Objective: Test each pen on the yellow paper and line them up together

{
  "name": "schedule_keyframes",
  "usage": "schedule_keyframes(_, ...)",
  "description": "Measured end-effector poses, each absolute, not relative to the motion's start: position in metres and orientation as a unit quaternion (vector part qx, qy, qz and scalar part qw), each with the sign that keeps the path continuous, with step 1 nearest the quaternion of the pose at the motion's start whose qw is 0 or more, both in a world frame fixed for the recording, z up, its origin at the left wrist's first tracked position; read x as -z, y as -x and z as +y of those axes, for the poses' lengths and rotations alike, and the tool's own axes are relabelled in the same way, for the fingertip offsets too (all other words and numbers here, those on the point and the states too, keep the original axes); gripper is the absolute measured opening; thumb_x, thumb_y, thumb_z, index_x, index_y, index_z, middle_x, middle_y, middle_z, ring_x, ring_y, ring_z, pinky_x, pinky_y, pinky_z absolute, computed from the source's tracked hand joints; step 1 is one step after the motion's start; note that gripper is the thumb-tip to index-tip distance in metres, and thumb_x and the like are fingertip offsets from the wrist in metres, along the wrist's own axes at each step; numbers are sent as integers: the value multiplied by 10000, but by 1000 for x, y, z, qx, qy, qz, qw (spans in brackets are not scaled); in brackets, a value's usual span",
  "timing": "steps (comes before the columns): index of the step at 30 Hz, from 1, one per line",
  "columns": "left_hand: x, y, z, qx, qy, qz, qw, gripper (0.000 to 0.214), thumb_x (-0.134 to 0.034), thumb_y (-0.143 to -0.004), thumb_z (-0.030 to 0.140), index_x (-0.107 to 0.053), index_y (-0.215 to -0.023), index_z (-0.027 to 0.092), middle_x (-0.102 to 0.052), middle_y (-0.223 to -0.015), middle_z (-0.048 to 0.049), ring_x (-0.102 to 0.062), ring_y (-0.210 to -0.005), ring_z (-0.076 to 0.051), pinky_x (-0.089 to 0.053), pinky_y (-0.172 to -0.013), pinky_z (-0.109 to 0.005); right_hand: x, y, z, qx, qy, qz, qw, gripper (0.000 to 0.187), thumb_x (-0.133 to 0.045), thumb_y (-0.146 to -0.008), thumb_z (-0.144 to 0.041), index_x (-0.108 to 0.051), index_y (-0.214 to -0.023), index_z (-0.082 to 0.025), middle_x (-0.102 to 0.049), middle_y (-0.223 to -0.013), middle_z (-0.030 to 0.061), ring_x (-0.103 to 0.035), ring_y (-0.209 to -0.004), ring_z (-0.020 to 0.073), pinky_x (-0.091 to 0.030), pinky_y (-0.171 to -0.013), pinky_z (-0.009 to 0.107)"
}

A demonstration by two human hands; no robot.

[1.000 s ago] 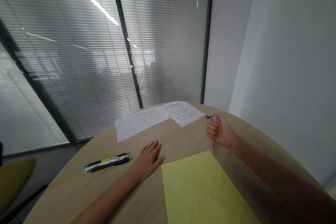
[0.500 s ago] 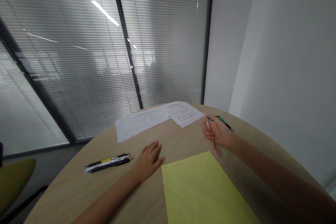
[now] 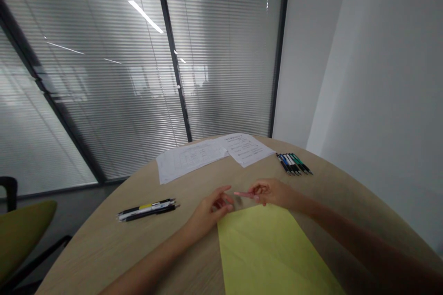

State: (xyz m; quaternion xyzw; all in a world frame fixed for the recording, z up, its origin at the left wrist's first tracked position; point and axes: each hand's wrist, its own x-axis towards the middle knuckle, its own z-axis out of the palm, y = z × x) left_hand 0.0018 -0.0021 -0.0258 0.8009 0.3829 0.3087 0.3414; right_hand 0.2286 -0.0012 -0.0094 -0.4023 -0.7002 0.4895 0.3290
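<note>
A slim pink pen [image 3: 243, 194] points leftward from my right hand [image 3: 269, 192], whose fingers are closed around it just above the far edge of a yellow sheet of paper [image 3: 273, 249]. Facing its tip is my left hand [image 3: 212, 207], raised a little with thumb and fingers apart and nothing between them. A small gap separates the pen from the left fingers. Left of that hand lies a small group of pens [image 3: 148, 209], black, white and yellow. Beyond my right hand, several pens [image 3: 293, 164] in blue, white, black and green lie side by side.
White printed sheets [image 3: 190, 159] overlap at the far edge of the round wooden table [image 3: 104, 244]. A glass partition with blinds [image 3: 221, 78] rises behind it, and a white wall [image 3: 380, 78] stands at the right. A yellow-green chair [image 3: 26, 230] is at the left.
My right hand has moved left and nearer with the pink pen, turning it sideways and uncovering the pens behind. My left hand has lifted from lying flat and curled slightly toward the pen.
</note>
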Motion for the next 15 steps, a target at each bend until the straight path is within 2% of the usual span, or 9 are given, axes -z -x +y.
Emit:
schedule_keyframes(4,29,-10,-11,-300,-781,409,365,255,-532,-705,290,-575,-924,166,-623,-781,-21,-549,-684,-149,-415,-623,-254,14,-213,-15,-440,402,-738,317,102,-563,-678,-232,-606,-749,-172,-587,-643,-10,-526,-585,102,-405,-540,213)
schedule_keyframes(6,31,-11,-12,-302,-762,425,385,190,-547,-691,305,-604,-790,153,-612,-689,-11,-534,-631,-140,-397,-586,-241,13,-208,-21,-417,408,-755,300,119,-560,-690,-263,-613,-743,-171,-604,-654,0,-539,-599,108,-408,-547,213)
schedule_keyframes(11,30,-7,-5,-365,-678,424,477,217,-613,-625,367,-579,-639,153,-600,-599,7,-518,-565,-123,-370,-530,-218,12,-220,-9,-372,442,-764,288,190,-571,-683,-335,-611,-756,-164,-616,-665,16,-544,-608,115,-409,-549,215)
schedule_keyframes(13,29,-3,1,-401,-650,425,487,251,-648,-583,392,-567,-604,155,-591,-568,14,-508,-545,-119,-359,-521,-215,17,-232,5,-361,475,-751,284,212,-519,-711,-351,-597,-735,-156,-585,-591,5,-506,-516,95,-377,-484,205)
schedule_keyframes(15,27,2,6,-426,-630,443,475,283,-669,-547,415,-568,-590,155,-590,-559,15,-505,-543,-119,-354,-524,-214,24,-244,19,-374,496,-734,276,300,-442,-742,-400,-560,-630,-147,-537,-519,-2,-456,-437,78,-342,-426,198)
